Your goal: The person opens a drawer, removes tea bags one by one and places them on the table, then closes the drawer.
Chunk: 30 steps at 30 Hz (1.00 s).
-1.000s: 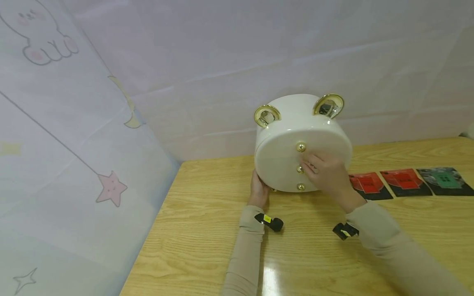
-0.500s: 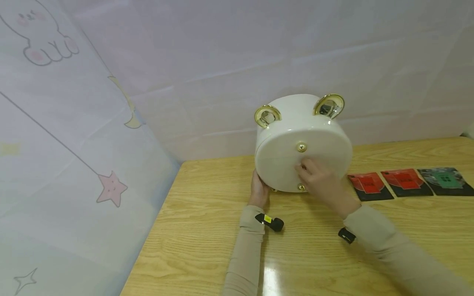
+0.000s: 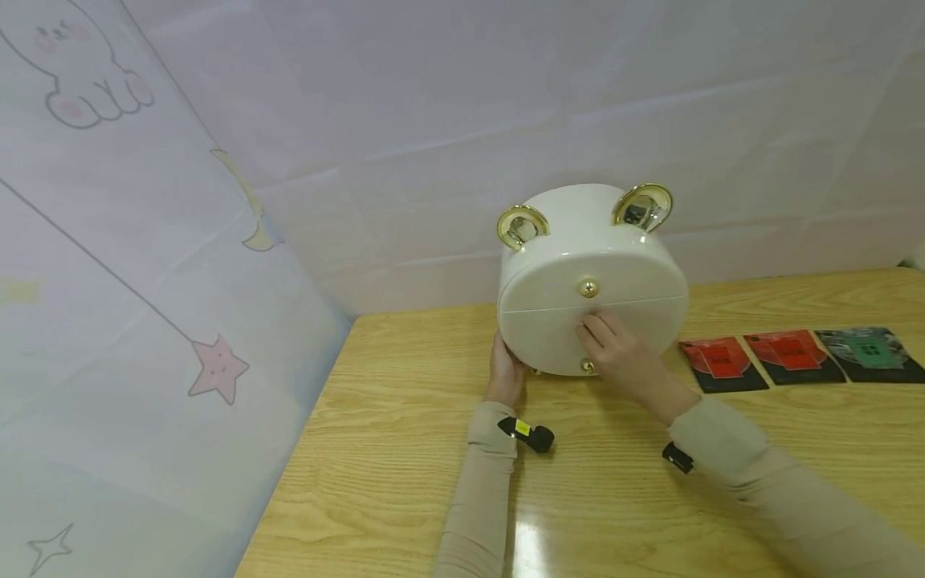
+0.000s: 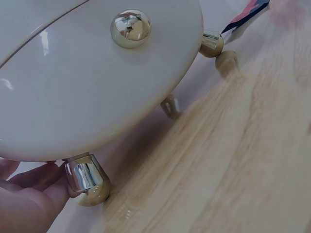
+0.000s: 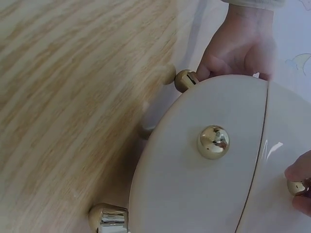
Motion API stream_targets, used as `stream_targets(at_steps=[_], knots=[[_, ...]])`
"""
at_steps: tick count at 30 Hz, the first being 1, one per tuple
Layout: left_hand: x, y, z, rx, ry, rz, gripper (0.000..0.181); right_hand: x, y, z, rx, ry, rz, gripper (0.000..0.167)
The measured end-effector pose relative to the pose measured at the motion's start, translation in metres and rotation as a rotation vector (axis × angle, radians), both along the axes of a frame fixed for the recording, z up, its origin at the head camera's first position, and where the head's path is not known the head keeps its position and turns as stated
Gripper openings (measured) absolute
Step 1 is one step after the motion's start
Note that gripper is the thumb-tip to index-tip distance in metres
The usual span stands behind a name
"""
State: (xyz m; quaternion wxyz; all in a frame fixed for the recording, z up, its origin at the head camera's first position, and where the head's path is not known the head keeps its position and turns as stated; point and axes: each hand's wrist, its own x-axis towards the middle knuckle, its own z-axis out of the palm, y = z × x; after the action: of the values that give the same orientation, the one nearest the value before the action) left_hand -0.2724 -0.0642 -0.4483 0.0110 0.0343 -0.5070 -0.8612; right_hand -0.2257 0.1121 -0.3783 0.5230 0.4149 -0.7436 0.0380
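A glossy white round drawer box with gold rims on two ears stands on short gold feet at the back of the table. Gold knobs run down its front. My right hand pinches the middle knob between thumb and fingers, as the right wrist view shows. Below it sits a bare lower knob; the upper knob is also untouched. My left hand holds the box's lower left side, its fingers bent beside a gold foot. Part of those fingers is hidden behind the box.
Three flat packets lie in a row to the right: a red packet, another red packet and a dark green packet. A pale cloth wall rises right behind the wooden table, with another on the left.
My right hand has moved slightly down and left onto the middle knob and closed on it. A seam line above that knob now shows clearly across the front. My left hand stays put.
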Motion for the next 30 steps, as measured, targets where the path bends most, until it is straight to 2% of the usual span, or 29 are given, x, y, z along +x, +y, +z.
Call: stream_targets(at_steps=[8,13,22,30], knots=[[0.001,0.000,0.000,0.011,0.020,0.013,0.027,0.002,0.001,-0.002,-0.008,0.001,0.018,0.029],[0.001,0.001,0.000,0.031,0.050,0.006,0.026,0.005,0.002,-0.002,-0.002,0.005,0.009,0.039],[-0.001,0.001,0.002,0.000,0.112,-0.004,0.026,0.013,0.003,0.003,0.021,-0.003,0.020,0.043],[0.002,0.000,0.008,0.011,0.091,-0.020,0.024,0.017,0.004,0.002,0.035,0.038,-0.009,0.042]])
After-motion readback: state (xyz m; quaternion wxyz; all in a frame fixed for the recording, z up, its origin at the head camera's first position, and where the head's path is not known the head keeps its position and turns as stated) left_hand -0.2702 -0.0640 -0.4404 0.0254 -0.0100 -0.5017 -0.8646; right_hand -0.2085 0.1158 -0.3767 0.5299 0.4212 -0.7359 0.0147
